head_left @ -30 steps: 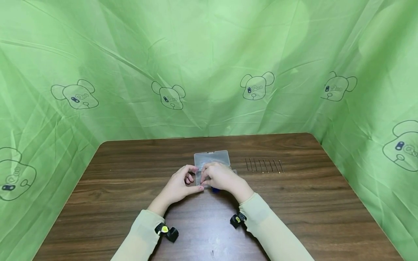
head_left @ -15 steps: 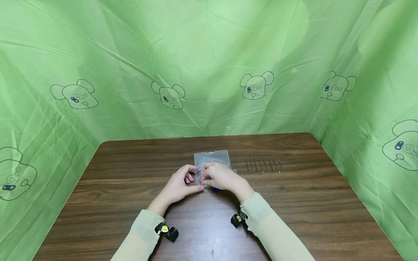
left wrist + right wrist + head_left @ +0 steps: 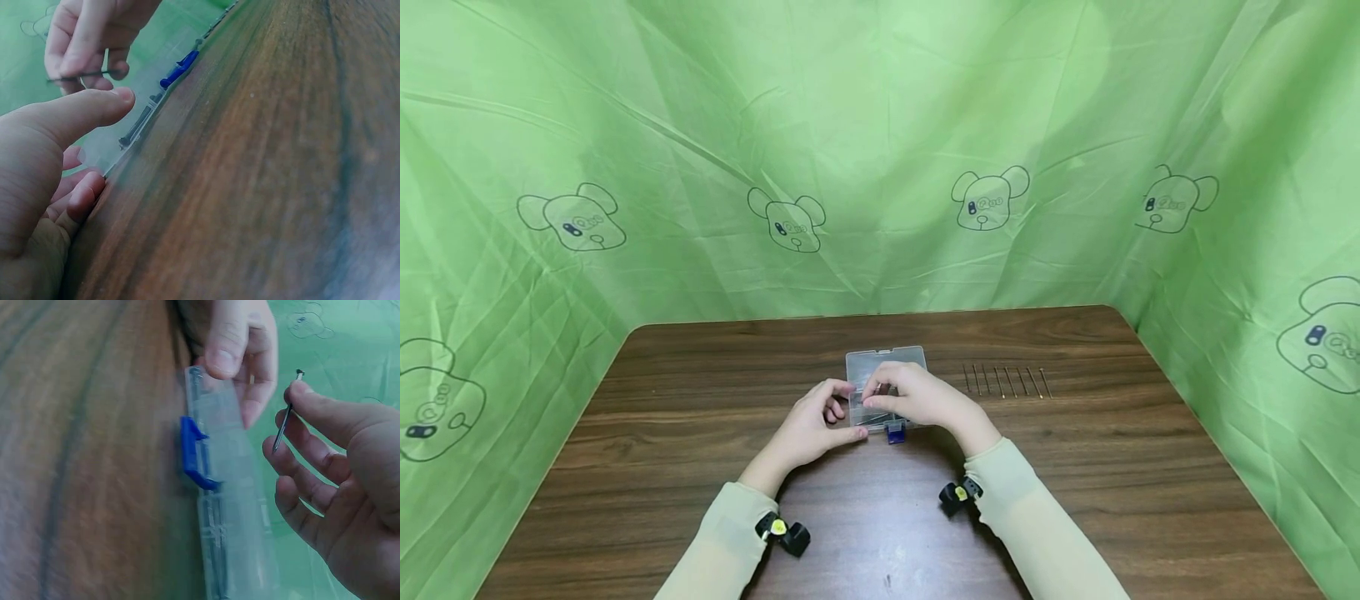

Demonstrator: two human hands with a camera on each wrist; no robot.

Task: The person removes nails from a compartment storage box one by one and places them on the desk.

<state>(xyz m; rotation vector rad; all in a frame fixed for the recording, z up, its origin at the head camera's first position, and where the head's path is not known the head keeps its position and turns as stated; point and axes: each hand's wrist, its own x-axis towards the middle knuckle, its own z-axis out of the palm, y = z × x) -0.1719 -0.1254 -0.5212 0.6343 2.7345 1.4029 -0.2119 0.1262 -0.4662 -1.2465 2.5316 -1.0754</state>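
Observation:
A clear plastic box stands on the table with its hinged lid raised at the back and a blue latch hanging at the front. My left hand holds the box by its left end, thumb at the front corner and fingers curled along the side. Over the box, my right hand pinches a thin metal nail between thumb and fingers, its point downward in the right wrist view. More nails lie inside along the box's front wall. In the head view the right fingers cover part of the interior.
Several nails lie in a row on the brown wooden table, to the right of the box. Green cloth with printed animal faces surrounds the table's back and sides.
My right hand has lifted up and away from inside the box with a nail in its fingers, uncovering the blue latch. The left hand has stayed in place.

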